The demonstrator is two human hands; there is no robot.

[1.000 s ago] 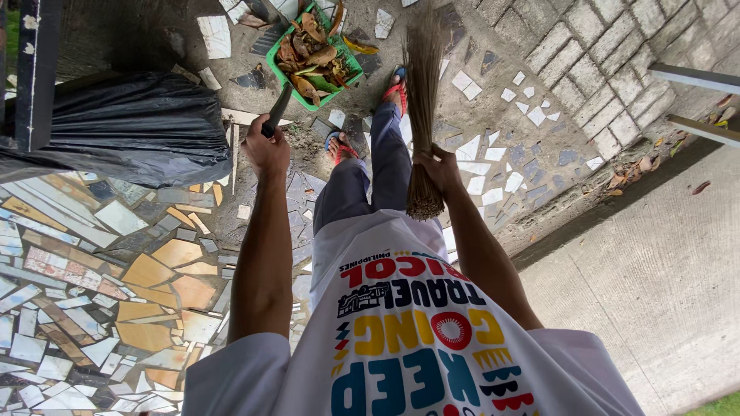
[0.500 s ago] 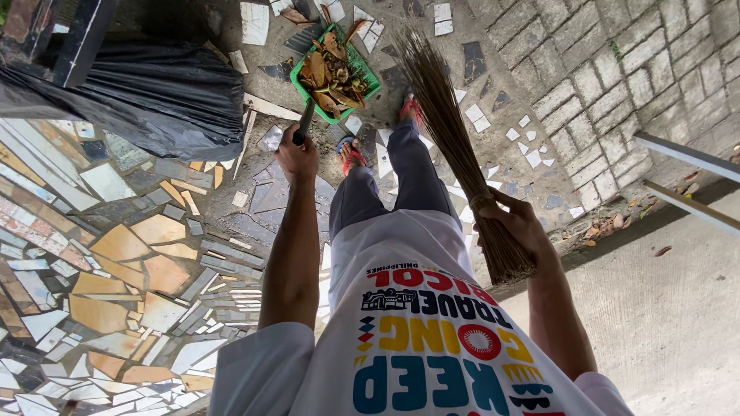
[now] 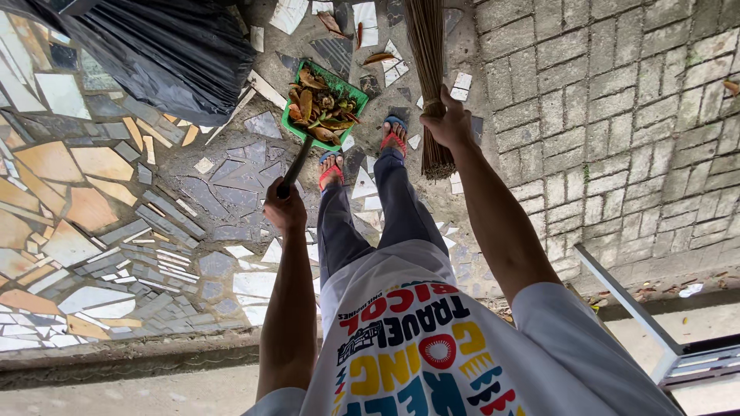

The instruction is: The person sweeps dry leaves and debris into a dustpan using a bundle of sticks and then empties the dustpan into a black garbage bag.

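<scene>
My left hand (image 3: 284,206) grips the dark handle of a green dustpan (image 3: 348,91) heaped with brown dry leaves (image 3: 322,109), held low over the mosaic paving. My right hand (image 3: 447,123) is closed around a bundled stick broom (image 3: 426,46), whose bristles point away toward the top of the view. My feet in sandals (image 3: 395,137) stand between the dustpan and the broom. A few loose leaves (image 3: 379,57) lie on the ground beyond the pan.
A full black rubbish bag (image 3: 154,54) sits to the left of the dustpan. Grey brick paving (image 3: 617,115) lies to the right. A metal frame (image 3: 640,308) crosses the lower right corner. A concrete kerb (image 3: 154,362) runs along the bottom.
The broom has swung from slanting at the right to pointing straight ahead. The dustpan with leaves stays in my left hand, and the black bag now sits closer.
</scene>
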